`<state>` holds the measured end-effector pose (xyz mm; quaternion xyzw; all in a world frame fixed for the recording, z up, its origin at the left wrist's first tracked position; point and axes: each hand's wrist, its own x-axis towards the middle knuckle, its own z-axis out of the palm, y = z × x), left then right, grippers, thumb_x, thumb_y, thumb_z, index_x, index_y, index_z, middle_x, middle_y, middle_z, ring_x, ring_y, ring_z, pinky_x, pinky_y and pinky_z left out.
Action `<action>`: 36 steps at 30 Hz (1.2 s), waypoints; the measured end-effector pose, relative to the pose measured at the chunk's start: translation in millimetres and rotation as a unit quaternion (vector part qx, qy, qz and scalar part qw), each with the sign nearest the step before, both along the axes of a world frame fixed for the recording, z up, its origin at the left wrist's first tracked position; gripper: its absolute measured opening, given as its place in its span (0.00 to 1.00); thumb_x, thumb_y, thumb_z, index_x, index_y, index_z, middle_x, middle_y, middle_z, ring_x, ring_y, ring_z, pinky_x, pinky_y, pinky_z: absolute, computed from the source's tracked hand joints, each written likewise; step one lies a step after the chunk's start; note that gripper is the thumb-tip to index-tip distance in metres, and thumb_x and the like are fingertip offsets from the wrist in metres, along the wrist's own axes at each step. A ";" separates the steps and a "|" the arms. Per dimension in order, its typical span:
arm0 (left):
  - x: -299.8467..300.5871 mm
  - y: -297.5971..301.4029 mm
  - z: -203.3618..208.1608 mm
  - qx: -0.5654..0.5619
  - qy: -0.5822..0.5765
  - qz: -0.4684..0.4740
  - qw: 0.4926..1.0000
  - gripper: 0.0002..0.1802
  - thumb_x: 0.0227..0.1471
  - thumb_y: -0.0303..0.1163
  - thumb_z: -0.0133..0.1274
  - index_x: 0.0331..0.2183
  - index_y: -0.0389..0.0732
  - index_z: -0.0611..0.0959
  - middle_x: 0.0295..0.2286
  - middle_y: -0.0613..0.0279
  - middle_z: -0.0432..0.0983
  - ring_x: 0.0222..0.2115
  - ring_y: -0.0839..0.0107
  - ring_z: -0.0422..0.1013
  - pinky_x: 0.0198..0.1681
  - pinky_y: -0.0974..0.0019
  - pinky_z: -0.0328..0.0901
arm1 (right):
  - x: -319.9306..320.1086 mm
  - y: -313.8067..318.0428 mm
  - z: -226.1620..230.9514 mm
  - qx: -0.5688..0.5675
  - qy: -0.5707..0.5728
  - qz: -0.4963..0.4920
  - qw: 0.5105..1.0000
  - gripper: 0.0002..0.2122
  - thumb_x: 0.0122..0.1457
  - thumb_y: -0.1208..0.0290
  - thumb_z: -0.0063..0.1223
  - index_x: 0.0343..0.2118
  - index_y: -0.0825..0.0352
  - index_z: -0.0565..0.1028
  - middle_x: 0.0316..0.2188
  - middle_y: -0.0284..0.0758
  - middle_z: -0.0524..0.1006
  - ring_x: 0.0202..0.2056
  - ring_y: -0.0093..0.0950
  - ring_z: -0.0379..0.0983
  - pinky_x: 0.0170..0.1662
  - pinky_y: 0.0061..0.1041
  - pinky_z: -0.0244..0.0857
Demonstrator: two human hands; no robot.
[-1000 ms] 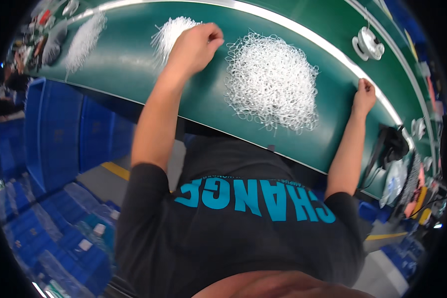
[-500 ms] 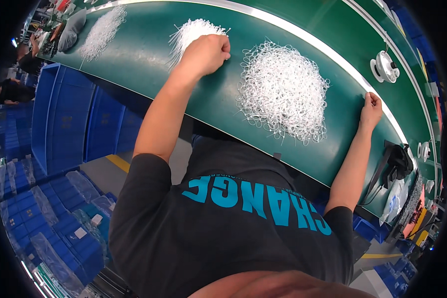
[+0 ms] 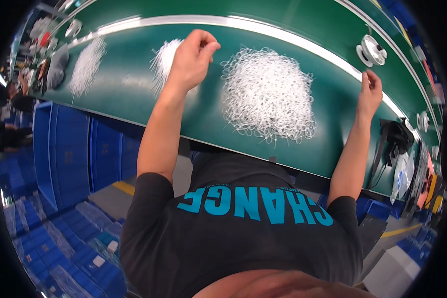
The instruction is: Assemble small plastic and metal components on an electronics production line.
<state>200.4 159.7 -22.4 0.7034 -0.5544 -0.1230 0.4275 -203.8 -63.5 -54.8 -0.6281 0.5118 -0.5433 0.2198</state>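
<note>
Work surface: a green conveyor belt (image 3: 134,94) is seen curving across the top of the view; 3 white heaps are laid on it
Large pile: a tangled mound of small white plastic loops (image 3: 268,97) is placed in the middle of the belt, between the 2 hands; it is touched by neither hand
Small bundle: a straightened bunch of white strips (image 3: 163,62) is lying just beside and partly under the left hand
Far bundle: a further white bunch (image 3: 87,67) is set well apart to the left, near a grey bag (image 3: 58,64)
Left hand: the left hand (image 3: 192,55) is held over the small bundle; the fingers (image 3: 207,49) are curled in and pressed together toward the thumb; a pinch on a few strips is suggested, yet what is held cannot be told
Right hand: the right hand (image 3: 370,92) is rested at the belt's right part, near a white reel (image 3: 370,49); the fingers are loosely together and pointed upward; nothing is seen held
Progress: sorting is judged to be at an early or middle stage; 2 tidy bunches are gathered; the far larger tangled pile is left unsorted
</note>
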 end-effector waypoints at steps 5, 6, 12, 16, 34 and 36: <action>-46.7 -30.6 20.5 -0.098 0.509 -0.221 0.826 0.03 0.60 0.26 0.51 0.37 0.39 0.75 0.32 0.60 0.77 0.28 0.77 0.72 0.32 0.74 0.69 | 105.4 96.7 78.3 -0.131 0.039 0.239 0.961 0.11 0.57 0.72 0.59 0.43 0.66 0.77 0.39 0.32 0.79 0.39 0.21 0.75 0.43 0.21 0.68; -57.6 -36.1 19.8 -0.097 0.565 -0.260 0.777 0.03 0.59 0.25 0.51 0.37 0.38 0.75 0.32 0.60 0.77 0.29 0.76 0.72 0.33 0.72 0.70 | 120.4 110.0 83.0 -0.127 0.057 0.286 0.948 0.12 0.57 0.72 0.59 0.43 0.66 0.76 0.39 0.32 0.79 0.38 0.22 0.75 0.42 0.22 0.69; -81.0 -46.3 2.8 -0.078 0.598 -0.298 0.739 0.04 0.58 0.24 0.52 0.37 0.37 0.76 0.34 0.57 0.78 0.29 0.74 0.73 0.35 0.71 0.71 | 142.8 120.3 60.6 -0.002 0.001 0.376 0.927 0.10 0.56 0.74 0.59 0.39 0.70 0.76 0.33 0.39 0.81 0.34 0.29 0.80 0.43 0.26 0.72; -82.7 -44.3 -7.1 -0.103 0.572 -0.259 0.772 0.05 0.58 0.24 0.53 0.38 0.35 0.76 0.35 0.57 0.78 0.30 0.74 0.74 0.35 0.70 0.71 | 143.4 121.5 59.6 -0.002 0.046 0.395 0.917 0.06 0.56 0.76 0.56 0.36 0.71 0.75 0.31 0.37 0.80 0.33 0.28 0.78 0.39 0.26 0.71; -98.3 -39.0 -11.0 -0.113 0.502 -0.149 0.844 0.07 0.54 0.23 0.57 0.36 0.30 0.78 0.30 0.55 0.79 0.27 0.72 0.77 0.32 0.70 0.76 | 155.8 128.5 30.1 -0.084 -0.027 0.285 0.954 0.04 0.54 0.80 0.58 0.33 0.69 0.76 0.28 0.35 0.79 0.30 0.26 0.77 0.35 0.24 0.71; -98.4 -39.3 -11.3 -0.112 0.499 -0.149 0.846 0.07 0.54 0.22 0.57 0.36 0.30 0.78 0.30 0.55 0.79 0.27 0.72 0.77 0.32 0.70 0.76 | 154.9 127.9 30.2 -0.096 -0.016 0.288 0.953 0.04 0.54 0.80 0.58 0.33 0.69 0.77 0.28 0.35 0.78 0.29 0.26 0.76 0.34 0.23 0.70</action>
